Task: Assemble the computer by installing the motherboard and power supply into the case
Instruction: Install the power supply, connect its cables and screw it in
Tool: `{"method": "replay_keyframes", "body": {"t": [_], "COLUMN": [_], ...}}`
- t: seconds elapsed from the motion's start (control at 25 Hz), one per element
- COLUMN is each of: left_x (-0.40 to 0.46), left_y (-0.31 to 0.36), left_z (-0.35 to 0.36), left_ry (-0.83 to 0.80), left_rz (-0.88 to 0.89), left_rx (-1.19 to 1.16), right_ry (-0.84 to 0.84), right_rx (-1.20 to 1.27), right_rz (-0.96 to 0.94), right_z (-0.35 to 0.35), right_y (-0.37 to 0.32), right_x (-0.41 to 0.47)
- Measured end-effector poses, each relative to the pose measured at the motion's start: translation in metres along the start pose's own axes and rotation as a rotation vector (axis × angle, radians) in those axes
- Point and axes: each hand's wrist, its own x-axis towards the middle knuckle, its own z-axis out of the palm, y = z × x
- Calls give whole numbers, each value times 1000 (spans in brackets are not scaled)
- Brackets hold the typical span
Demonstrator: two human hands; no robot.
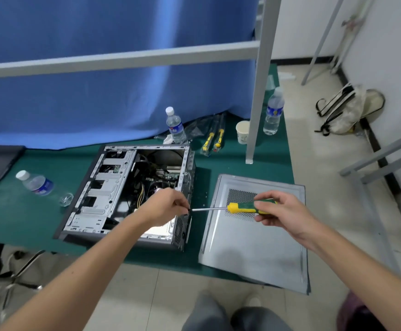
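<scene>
Hands meet at the rear edge of the open case (113, 185), which lies on its side on the green mat (242, 161). Your right hand (283, 211) grips the screwdriver (242, 207) handle; your left hand (168, 204) pinches its tip against the case. Beside it lies the side panel (254, 242).

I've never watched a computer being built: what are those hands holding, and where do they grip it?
The right hand grips the screwdriver by its handle. The left hand pinches at its tip; whether a screw is there cannot be told.
</scene>
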Motion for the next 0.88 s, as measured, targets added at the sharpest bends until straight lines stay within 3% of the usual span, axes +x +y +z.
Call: {"method": "replay_keyframes", "body": {"t": [0.44,0.88], "left_x": [36,57], "left_y": [-8,-16], "left_z": [38,58], "left_ry": [-380,-688], "left_rz": [30,47], "left_rx": [380,589], "right_ry": [17,6], "right_rx": [44,73], "right_rz": [125,241], "right_z": [15,41], "right_y": [94,143], "right_x": [-4,5]}}
